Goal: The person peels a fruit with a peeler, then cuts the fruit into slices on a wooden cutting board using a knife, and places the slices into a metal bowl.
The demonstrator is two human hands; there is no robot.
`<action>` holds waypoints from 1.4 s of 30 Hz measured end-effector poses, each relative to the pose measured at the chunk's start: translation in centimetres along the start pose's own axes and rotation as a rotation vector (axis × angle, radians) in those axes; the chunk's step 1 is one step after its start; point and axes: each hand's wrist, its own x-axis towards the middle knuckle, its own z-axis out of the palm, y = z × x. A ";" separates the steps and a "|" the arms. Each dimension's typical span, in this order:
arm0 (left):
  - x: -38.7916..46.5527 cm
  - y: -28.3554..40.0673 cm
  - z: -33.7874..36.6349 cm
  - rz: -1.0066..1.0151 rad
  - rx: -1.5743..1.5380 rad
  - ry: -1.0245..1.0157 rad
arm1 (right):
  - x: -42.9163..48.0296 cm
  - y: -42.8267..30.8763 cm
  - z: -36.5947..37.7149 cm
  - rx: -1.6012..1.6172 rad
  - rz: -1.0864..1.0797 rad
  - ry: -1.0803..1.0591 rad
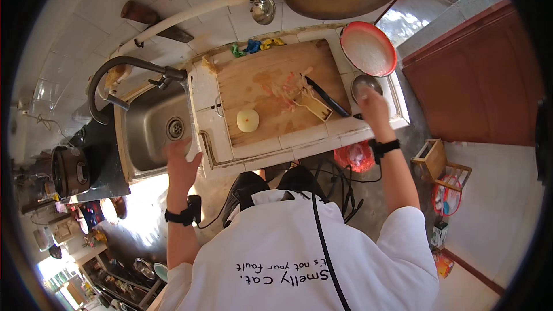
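Observation:
My left hand (181,162) is raised at the front edge of the sink, fingers apart, holding nothing. My right hand (374,110) is over the near side of a small metal bowl (360,83) at the counter's right; its fingertips are blurred, so its grip cannot be told. Between my hands lies a wooden cutting board (276,129), bearing a pale peeled round vegetable (248,120), a heap of peelings (283,90), a yellowish peeler (314,106) and a long dark-handled tool, perhaps a knife (326,96). A dark tip shows beside my right hand.
A steel sink (147,138) with a curved faucet (129,61) is at left. A red-rimmed basin (391,45) of whitish contents stands behind the small bowl. Crumpled coloured bags (255,46) line the board's back. Black cables (345,181) and a red bag (356,157) are below the counter.

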 end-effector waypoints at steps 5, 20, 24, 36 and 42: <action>3.2 4.4 2.3 -0.034 -0.153 -0.249 | -1.1 -5.0 4.0 0.115 -0.169 -0.105; 4.4 1.8 4.4 0.127 -0.268 -0.141 | -1.4 -5.5 2.5 0.084 -0.032 -0.119; 4.4 1.0 4.2 0.080 -0.253 -0.153 | -2.9 -5.4 -1.1 0.062 0.030 -0.144; 5.1 3.0 6.5 0.013 -0.294 -0.326 | -7.2 -8.8 -2.8 0.336 0.078 -0.123; 7.0 4.8 9.9 0.012 -0.224 -0.355 | -7.4 -9.7 -2.3 0.342 0.019 -0.149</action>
